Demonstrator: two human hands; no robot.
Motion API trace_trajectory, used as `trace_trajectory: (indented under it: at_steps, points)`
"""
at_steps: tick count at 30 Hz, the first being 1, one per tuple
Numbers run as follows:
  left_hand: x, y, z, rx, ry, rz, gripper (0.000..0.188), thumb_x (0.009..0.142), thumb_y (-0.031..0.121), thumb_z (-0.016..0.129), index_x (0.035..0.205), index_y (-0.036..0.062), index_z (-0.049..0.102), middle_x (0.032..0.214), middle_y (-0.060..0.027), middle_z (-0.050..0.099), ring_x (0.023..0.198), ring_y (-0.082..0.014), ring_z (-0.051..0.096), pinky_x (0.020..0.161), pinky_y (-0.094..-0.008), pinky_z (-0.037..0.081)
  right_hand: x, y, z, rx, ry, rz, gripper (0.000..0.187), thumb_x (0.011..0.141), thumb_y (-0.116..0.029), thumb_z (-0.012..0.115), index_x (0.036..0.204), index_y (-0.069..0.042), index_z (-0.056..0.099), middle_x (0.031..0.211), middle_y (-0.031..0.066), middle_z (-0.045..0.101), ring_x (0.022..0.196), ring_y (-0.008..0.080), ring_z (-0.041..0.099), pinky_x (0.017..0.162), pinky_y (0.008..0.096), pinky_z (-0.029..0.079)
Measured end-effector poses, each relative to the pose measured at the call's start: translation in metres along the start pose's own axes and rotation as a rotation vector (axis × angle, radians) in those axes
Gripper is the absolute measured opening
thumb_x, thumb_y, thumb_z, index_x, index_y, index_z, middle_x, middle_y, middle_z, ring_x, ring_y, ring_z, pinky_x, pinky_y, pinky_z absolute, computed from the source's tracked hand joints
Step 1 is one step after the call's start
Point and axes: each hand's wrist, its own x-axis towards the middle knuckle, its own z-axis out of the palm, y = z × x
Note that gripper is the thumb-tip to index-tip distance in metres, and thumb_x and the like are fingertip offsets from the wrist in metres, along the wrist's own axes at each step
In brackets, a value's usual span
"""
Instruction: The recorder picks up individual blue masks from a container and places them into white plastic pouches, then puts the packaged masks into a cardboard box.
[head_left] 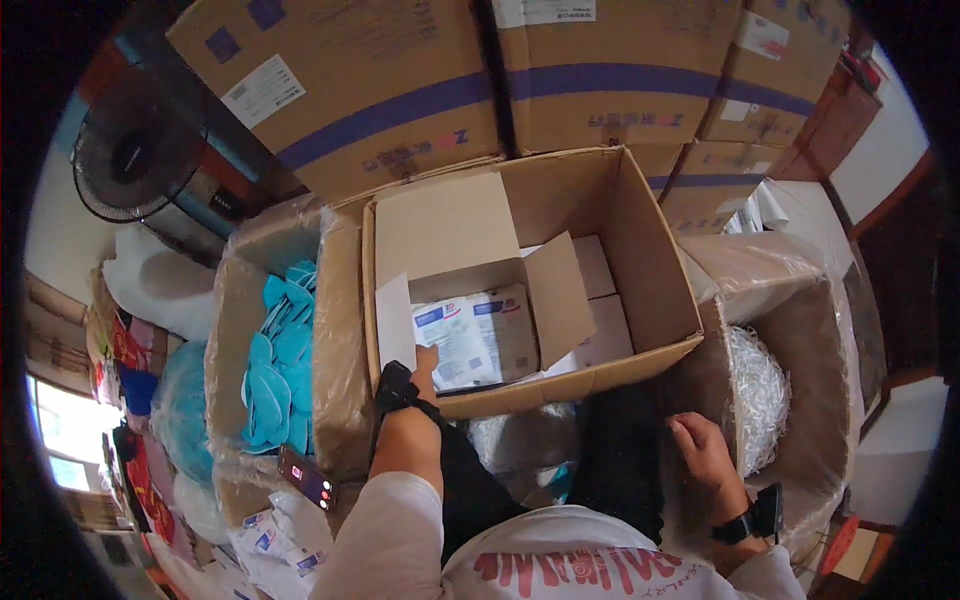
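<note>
My left hand (427,374) is at the near left corner of a small open white box (396,318), its fingers closed around the edge; some of them are hidden. Flat white packets (462,345) with blue and red print lie side by side in that box. The white box sits inside a large brown carton (560,380), its flaps standing up. My right hand (705,452) hangs apart to the right, beside a carton (830,390) of white shredded strips (757,395). Its fingers are loosely bent and apart, and nothing shows in them.
More white boxes (603,290) lie in the large carton. On the left, a plastic-lined carton (228,330) holds teal flat pieces (285,365). A phone (306,478) and loose packets (275,540) are below it. Stacked cartons (620,75) stand behind, and a fan (130,155) at far left.
</note>
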Motion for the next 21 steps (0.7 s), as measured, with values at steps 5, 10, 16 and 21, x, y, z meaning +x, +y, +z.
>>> trace_trajectory:
  at_steps: [5, 10, 16, 21]
  points:
    - [0.009, 0.003, 0.004, -0.114, -0.016, 0.021, 0.042, 0.073, 0.028, 0.062, 0.099, -0.0034, 0.053, 0.1, -0.0197, 0.057, 0.087, -0.0335, 0.056, 0.078, -0.0393, 0.043, 0.002, 0.0, 0.004, 0.004, -0.051, 0.03, 0.019, 0.085, -0.016, 0.053, 0.089, 0.002, 0.058, 0.081, 0.0142, 0.058, 0.073, 0.0254, 0.056, 0.066, 0.0309, 0.044]
    - [0.016, 0.003, 0.005, -0.312, -0.021, 0.056, 0.039, 0.071, 0.025, 0.065, 0.097, -0.002, 0.054, 0.096, -0.0162, 0.059, 0.08, -0.0311, 0.059, 0.073, -0.0387, 0.045, 0.004, 0.002, 0.012, 0.001, -0.093, -0.029, 0.019, 0.084, -0.016, 0.054, 0.089, 0.001, 0.059, 0.081, 0.0143, 0.058, 0.074, 0.0249, 0.057, 0.065, 0.0309, 0.045]
    - [0.009, 0.022, -0.007, -0.493, 0.226, 0.176, 0.025, 0.078, 0.019, 0.058, 0.094, 0.0008, 0.052, 0.089, -0.0125, 0.057, 0.079, -0.0246, 0.054, 0.072, -0.0362, 0.043, 0.004, -0.009, 0.01, -0.033, -0.107, -0.028, 0.018, 0.083, -0.015, 0.055, 0.089, 0.001, 0.059, 0.08, 0.0144, 0.058, 0.072, 0.024, 0.058, 0.063, 0.0306, 0.045]
    - [-0.038, 0.074, -0.06, -0.869, -0.06, 0.209, 0.027, 0.085, 0.018, 0.051, 0.106, 0.0028, 0.043, 0.097, -0.0119, 0.055, 0.086, -0.0203, 0.053, 0.075, -0.0333, 0.042, 0.008, -0.026, 0.018, 0.019, -0.097, -0.071, 0.018, 0.083, -0.015, 0.055, 0.089, 0.002, 0.058, 0.081, 0.0142, 0.058, 0.072, 0.0235, 0.058, 0.063, 0.0303, 0.045]
